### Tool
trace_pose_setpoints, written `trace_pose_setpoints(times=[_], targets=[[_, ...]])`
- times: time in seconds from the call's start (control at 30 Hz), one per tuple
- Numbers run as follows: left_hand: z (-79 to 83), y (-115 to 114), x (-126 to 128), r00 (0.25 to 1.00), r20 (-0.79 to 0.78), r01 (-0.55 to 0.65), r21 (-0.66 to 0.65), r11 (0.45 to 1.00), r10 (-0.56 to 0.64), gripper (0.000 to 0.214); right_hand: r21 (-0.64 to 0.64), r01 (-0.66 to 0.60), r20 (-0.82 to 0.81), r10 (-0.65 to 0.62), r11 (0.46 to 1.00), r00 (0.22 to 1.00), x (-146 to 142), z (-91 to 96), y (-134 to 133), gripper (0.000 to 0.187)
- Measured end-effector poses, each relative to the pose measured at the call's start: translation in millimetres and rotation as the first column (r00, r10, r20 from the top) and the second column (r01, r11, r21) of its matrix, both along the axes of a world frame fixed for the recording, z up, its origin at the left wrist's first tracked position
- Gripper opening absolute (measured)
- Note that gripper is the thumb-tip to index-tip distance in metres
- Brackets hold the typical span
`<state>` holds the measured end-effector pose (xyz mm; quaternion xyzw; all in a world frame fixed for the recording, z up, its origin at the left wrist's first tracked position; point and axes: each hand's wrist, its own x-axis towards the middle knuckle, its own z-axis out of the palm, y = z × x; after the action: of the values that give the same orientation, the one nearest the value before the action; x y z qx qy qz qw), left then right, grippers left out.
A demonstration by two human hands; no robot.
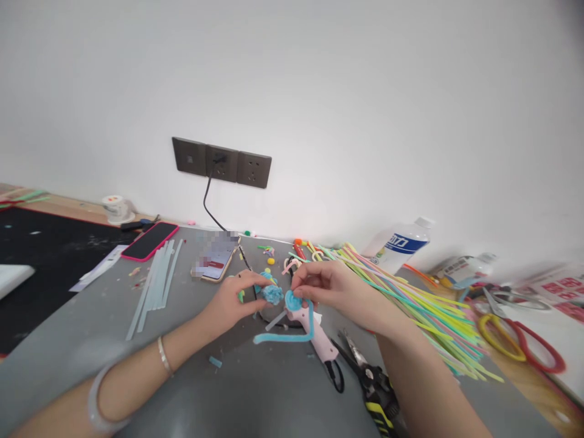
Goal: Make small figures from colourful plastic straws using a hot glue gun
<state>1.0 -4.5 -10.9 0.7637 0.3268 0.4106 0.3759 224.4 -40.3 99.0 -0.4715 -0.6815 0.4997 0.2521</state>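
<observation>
My left hand (pixel 239 299) pinches a fuzzy blue pipe-cleaner piece (pixel 273 295) between thumb and fingertips. Bits of green and yellow show behind that piece. My right hand (pixel 322 283) grips a blue pipe cleaner (pixel 293 301) wound into a flat spiral, and its loose tail hangs down and bends to the left. The two blue pieces are close together with a small gap between. Just below my right hand lies a pale pink hot glue gun (pixel 319 340) on the grey mat (pixel 196 389), its nozzle end partly hidden.
Pliers (pixel 365 371) lie beside the right forearm, near a bundle of coloured pipe cleaners (pixel 438 322). Scissors (pixel 520 340) and a plastic bottle (pixel 406 243) are further right. Left are glue sticks (pixel 157 283), a pink-edged phone (pixel 150 241) and a lit phone (pixel 216 258). A cord runs to the wall socket (pixel 221 163).
</observation>
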Motion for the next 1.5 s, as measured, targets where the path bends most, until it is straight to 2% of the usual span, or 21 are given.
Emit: trace_pose_setpoints(times=[0.1, 0.37, 0.6, 0.8, 1.17, 1.5], targets=[[0.9, 0, 0, 1.0, -0.006, 0.015, 0.023, 1.0, -0.015, 0.024, 0.054, 0.031, 0.021, -0.033, 0.998, 0.999, -2, 0.5, -1, 0.019], [-0.9, -2, 0, 0.997, -0.032, 0.07, 0.109, 0.992, -0.067, 0.024, 0.028, 0.063, 0.055, -0.065, 0.998, 0.996, -9, -4.0, -3, 0.014], [-2.6, -1, 0, 0.995, -0.036, 0.099, 0.099, 0.99, -0.096, 0.028, 0.12, 0.1, 0.073, -0.109, 0.988, 0.991, -15, -11.5, -3, 0.012], [-3.7, -1, 0, 0.996, -0.009, 0.094, 0.088, 0.992, -0.093, 0.029, 0.158, 0.097, 0.107, -0.115, 0.983, 0.988, -16, -10.2, -3, 0.008], [-5.6, 2, 0, 0.992, -0.007, 0.123, 0.186, 0.975, -0.124, 0.032, 0.182, 0.08, 0.096, -0.099, 0.98, 0.99, -18, -16.1, -3, 0.006], [-4.9, 1, 0, 0.993, 0.031, 0.111, 0.174, 0.979, -0.118, 0.032, 0.337, 0.081, 0.16, -0.142, 0.938, 0.977, -18, -18.8, -2, 0.007]])
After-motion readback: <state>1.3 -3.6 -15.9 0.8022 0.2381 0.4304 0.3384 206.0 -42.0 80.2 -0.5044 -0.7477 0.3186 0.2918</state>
